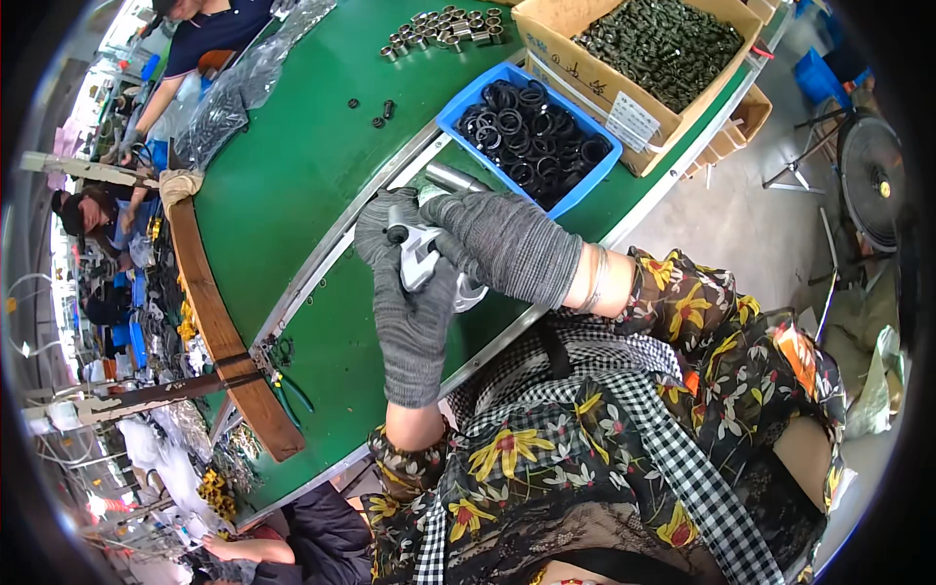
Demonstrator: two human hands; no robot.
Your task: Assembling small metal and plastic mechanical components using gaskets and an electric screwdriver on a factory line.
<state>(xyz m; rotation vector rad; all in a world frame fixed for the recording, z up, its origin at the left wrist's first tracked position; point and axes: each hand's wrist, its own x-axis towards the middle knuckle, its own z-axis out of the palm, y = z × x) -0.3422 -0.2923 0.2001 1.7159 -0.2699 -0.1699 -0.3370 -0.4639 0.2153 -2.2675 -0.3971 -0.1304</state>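
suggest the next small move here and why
Perhaps press the small round black piece with the right grey-gloved hand: it shows at the upper end of the shiny silver metal part, which the left grey-gloved hand holds.

Left hand (pixel 411 317) and right hand (pixel 512 242): gloved in matt, ribbed grey knit cloth. Held part (pixel 419 261): silvery metal, smooth, glossy. Counter (pixel 292 171): smooth green, faint sheen. Right: bin (pixel 588 183), smooth blue plastic; carton (pixel 573 83), matt cardboard. Far: sleeves (pixel 453 42), shiny metal. Left: bar (pixel 208 302), brown wood.
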